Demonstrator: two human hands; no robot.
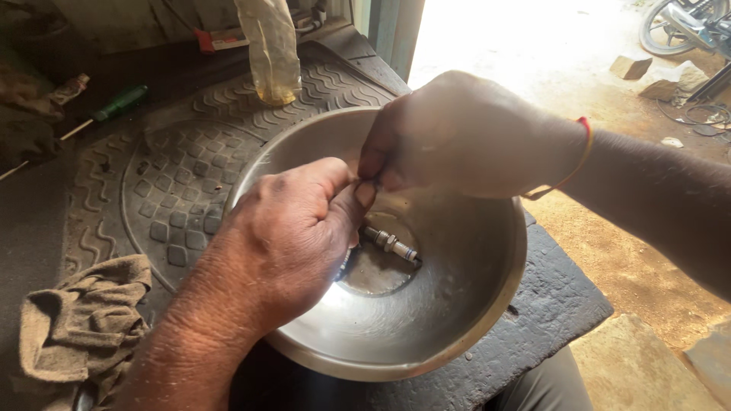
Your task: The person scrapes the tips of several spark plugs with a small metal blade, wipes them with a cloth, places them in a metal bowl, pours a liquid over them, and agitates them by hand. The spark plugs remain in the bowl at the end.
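Observation:
A steel bowl [457, 320] sits on a black rubber mat. A small spark plug [392, 245] lies in the bowl's bottom, in a little liquid. My left hand [285, 236] hovers over the bowl's left side, fingers curled shut, thumb meeting my right hand's fingertips. My right hand [464, 133], with a red thread at its wrist, reaches from the right above the bowl's far rim, and its fingers pinch together at the same spot. Whatever small thing they pinch is hidden between the fingers.
The patterned rubber mat [160, 183] covers the surface. A crumpled brown rag [84, 320] lies at lower left. A green-handled screwdriver [114, 105] rests at upper left. A clear plastic bag [270, 49] with yellowish liquid hangs at the top. Sunlit dirt ground and stones lie to the right.

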